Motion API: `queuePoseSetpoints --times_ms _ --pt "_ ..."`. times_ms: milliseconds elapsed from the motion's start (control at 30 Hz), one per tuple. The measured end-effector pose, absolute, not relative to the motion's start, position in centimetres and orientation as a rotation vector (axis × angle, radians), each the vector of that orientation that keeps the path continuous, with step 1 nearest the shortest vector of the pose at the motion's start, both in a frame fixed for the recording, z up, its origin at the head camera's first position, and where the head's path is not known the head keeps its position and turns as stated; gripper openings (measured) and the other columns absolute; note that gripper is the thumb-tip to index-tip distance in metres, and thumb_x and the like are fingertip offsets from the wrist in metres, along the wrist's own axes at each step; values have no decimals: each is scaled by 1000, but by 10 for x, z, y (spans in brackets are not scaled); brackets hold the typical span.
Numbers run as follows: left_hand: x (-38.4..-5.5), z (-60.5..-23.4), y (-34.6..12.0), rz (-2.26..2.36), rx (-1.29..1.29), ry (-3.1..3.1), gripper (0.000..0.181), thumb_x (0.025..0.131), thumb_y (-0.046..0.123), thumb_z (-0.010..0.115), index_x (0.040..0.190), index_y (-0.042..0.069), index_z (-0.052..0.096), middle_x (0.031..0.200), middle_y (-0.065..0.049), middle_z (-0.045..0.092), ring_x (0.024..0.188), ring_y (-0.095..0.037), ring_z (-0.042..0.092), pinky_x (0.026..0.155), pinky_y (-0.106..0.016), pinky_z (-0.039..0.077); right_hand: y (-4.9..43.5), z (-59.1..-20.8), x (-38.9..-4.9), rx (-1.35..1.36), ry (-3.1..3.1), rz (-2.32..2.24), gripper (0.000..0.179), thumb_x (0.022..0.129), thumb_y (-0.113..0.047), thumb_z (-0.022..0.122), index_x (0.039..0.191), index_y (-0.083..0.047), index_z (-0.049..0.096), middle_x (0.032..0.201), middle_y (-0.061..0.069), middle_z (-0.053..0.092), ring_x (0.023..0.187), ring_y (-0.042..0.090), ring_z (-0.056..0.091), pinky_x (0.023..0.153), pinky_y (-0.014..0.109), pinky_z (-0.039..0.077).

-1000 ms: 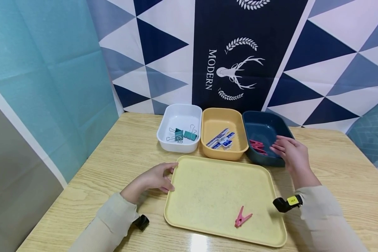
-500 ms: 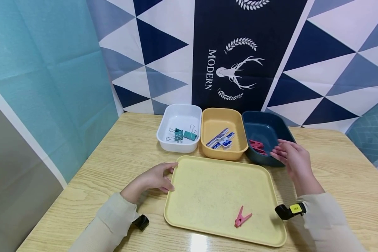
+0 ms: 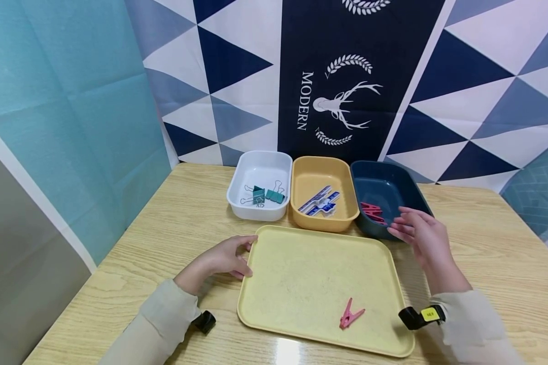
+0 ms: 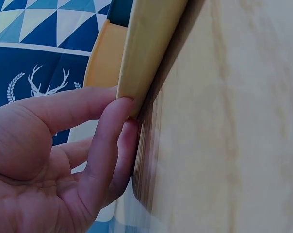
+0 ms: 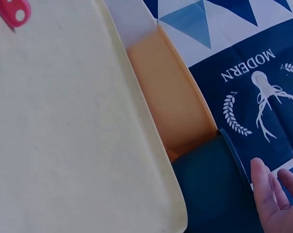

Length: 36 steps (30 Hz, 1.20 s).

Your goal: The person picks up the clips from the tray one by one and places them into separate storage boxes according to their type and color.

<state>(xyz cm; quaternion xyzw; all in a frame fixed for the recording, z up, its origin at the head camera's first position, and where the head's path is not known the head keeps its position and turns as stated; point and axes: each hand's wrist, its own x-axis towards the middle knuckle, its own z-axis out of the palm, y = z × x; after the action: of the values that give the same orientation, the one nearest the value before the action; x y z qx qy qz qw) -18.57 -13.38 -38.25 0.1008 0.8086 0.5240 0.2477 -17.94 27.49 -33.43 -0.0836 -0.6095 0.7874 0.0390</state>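
The left hand (image 3: 226,258) is at the left rim of the yellow tray (image 3: 319,268), its thumb and fingers bent against the edge; in the left wrist view the fingertips hold the tray's lip. On the tray, toward the near right, lies a pink clothespin (image 3: 350,315). The right hand (image 3: 424,235) hovers at the near right corner of the dark blue bin (image 3: 383,172), fingers loosely bent with nothing between them. Several red clothespins (image 3: 373,212) lie inside that bin. In the right wrist view the fingers (image 5: 265,194) show beside the bin's wall.
Left of the blue bin stand an orange-yellow bin (image 3: 319,167) with blue and white clips (image 3: 320,202), and a white bin (image 3: 262,162) with green binder clips (image 3: 267,195). All three stand along the tray's far side, before a patterned cloth (image 3: 237,61). Wood-grain table (image 3: 182,213) surrounds them.
The right hand has drifted slightly down and toward the person at the blue bin's corner, its wrist moving nearer. The left hand, tray and pink clothespin have stayed put.
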Motion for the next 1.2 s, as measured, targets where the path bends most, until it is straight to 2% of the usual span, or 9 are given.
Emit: queuePoseSetpoints --times_ms 267,800,1200 --pt "-185 -381 -134 1424 271 2207 84 70 -14 71 143 3 35 116 -12 41 67 -18 56 60 -32 58 265 -337 -173 -190 -1891 2404 20 96 -13 49 94 -19 68 82 4 62 70 15 64 67 29 58" --pt "-184 -381 -134 1440 273 2199 84 69 -15 71 143 2 35 116 -13 41 65 -18 53 60 -33 58 262 -345 -164 -164 -2041 2368 17 96 -20 51 93 -24 67 85 2 64 73 16 66 67 29 58" --pt "-184 -381 -134 1437 284 2206 84 69 -15 71 143 3 35 116 -13 42 66 -18 54 60 -33 58 258 -347 -156 -153 -2210 2305 18 97 -22 49 102 -19 66 86 -1 64 76 15 64 69 29 58"
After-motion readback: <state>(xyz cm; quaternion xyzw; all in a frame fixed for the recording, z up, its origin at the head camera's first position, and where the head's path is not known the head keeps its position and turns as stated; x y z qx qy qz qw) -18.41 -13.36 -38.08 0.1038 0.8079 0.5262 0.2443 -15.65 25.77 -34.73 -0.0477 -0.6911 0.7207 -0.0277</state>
